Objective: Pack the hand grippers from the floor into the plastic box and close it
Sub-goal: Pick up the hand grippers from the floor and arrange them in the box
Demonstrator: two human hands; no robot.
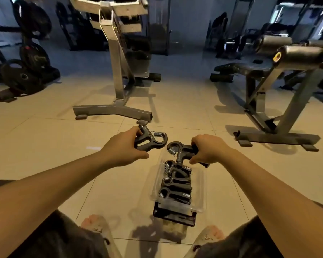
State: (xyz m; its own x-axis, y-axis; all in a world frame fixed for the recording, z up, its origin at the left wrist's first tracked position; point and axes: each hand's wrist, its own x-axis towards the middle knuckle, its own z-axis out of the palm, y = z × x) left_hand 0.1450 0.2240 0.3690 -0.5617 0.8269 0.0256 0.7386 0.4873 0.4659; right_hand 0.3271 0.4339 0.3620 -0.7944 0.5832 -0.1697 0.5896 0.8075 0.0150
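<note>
A clear plastic box point(200, 185) stands on the tiled floor between my knees, with several black hand grippers point(177, 185) stacked inside it. My left hand point(123, 148) is closed on one black hand gripper point(151, 139) with a metal spring, held above the floor left of the box's far end. Over that far end, my right hand point(208, 148) holds a second black hand gripper point(181, 151), spring end pointing left. A dark flat piece point(175, 217), possibly the lid, lies under the box's near end.
A steel machine frame point(112, 108) rests its foot on the floor just beyond my left hand. To the right stands a bench frame point(276, 135) with padded rollers. Weight plates point(24, 77) sit at the far left. My sandalled feet flank the box.
</note>
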